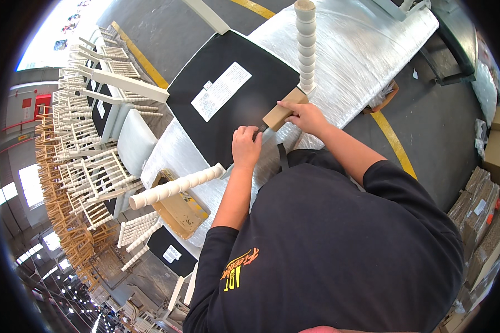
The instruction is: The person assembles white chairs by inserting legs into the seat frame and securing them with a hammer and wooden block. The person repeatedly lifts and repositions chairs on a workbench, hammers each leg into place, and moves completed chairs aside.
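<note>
An upturned chair lies before me, its black seat underside point(244, 72) bearing a white printed label point(221, 91). Cream turned legs, one at the near left point(178, 186) and one at the far right point(305, 47), stick up from its corners. My right hand point(306, 117) grips a tan rectangular block point(285, 109) along the seat's near edge, thumb and fingers on its sides. At the block's left end, my left hand point(246, 145) is closed round a small dark tool point(259, 131); most of it is hidden by the fingers.
Shiny plastic wrap covers the worktable point(355, 50) under the chair. A worn tan tray point(180, 213) sits at the table's left. Stacked cream chairs point(94, 166) and brown chairs point(66, 216) fill the left. Flattened cardboard point(478, 216) is piled at the right.
</note>
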### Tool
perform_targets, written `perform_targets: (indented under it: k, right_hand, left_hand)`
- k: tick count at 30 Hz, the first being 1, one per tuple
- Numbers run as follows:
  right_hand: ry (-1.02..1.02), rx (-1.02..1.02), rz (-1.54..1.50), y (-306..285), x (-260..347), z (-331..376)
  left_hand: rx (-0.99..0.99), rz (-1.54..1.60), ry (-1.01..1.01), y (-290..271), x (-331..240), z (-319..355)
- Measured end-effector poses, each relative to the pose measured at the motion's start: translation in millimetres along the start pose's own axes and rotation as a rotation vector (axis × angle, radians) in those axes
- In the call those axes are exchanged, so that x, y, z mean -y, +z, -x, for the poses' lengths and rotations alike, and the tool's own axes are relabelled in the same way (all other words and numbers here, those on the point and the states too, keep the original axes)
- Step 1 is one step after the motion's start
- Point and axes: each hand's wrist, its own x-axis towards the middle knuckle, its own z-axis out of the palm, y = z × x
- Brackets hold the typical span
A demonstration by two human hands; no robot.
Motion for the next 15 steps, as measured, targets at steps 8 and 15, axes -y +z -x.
perform_targets:
  k: [8, 15]
  right_hand:
    - [0.0, 0.004, -0.038, 1.8, -1.7, 0.1]
    - [0.039, 0.043, -0.027, -4.1, 5.9, 0.1]
  left_hand:
    - [-0.005, 0.064, -0.008, 3.9, -2.6, -2.5]
    - [-0.083, 0.105, 0.008, 6.3, 3.3, 2.6]
